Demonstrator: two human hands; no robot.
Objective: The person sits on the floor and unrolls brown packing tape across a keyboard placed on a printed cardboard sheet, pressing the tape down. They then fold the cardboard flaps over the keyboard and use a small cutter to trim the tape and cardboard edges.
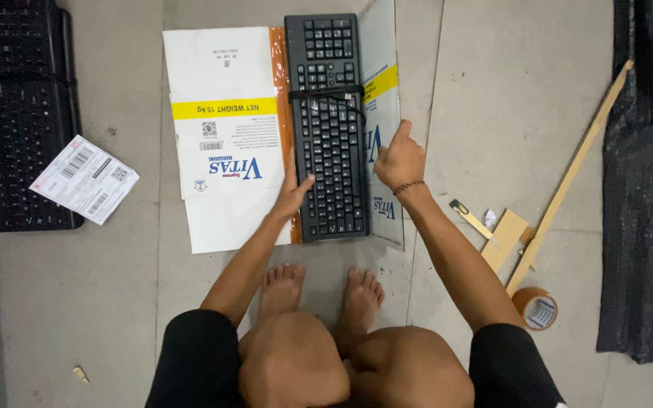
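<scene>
A black keyboard [331,128] with its cable wound around its middle lies on a flattened white cardboard box [224,136] on the floor. My left hand [294,195] rests open on the keyboard's left edge near its lower end. To the right of the keyboard, my right hand [398,159] touches the cardboard flap [382,98], fingers loosely curled and thumb raised, holding nothing I can see. My bare feet sit just below the cardboard.
A second black keyboard [24,113] lies at the far left with a white printed label [85,180] partly on it. At the right lie a box cutter [468,217], cardboard scraps and a long strip [568,177], a tape roll [536,307] and black sheeting [644,189].
</scene>
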